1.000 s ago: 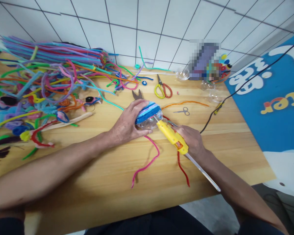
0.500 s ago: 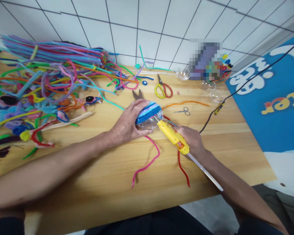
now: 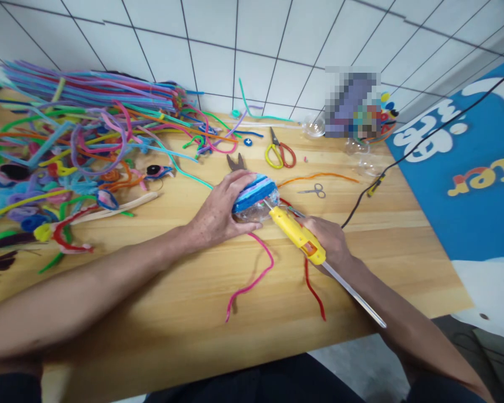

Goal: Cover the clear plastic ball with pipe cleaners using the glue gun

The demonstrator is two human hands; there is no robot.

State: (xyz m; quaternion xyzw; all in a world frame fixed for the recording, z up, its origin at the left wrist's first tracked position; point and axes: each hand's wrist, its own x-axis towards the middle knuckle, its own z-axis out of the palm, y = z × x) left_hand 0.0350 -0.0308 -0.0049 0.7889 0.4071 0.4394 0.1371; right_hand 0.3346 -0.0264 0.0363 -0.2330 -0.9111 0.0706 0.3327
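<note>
We are pointing a yellow glue gun (image 3: 292,228) at a clear ball (image 3: 254,212) over a wooden tabletop (image 3: 151,313).
We are cupping the ball in our left grip (image 3: 220,212), fingers curving over its blue and lilac strips (image 3: 256,193), thumb bracing below. Right of the ball, our right grip (image 3: 330,238) is wrapping the gun, its trigger hidden; whether the nozzle (image 3: 268,203) is touching the strips, we cannot tell. Pliers (image 3: 236,162) are lying just beyond the ball, a pink stem (image 3: 271,260) on its near side. We are judging that a slip on smooth plastic could be burning our left thumb, overlong squeezing could be smearing the ball, and the jutting glue stick (image 3: 355,294) could be snagging our forearm, spoiling the aim.
</note>
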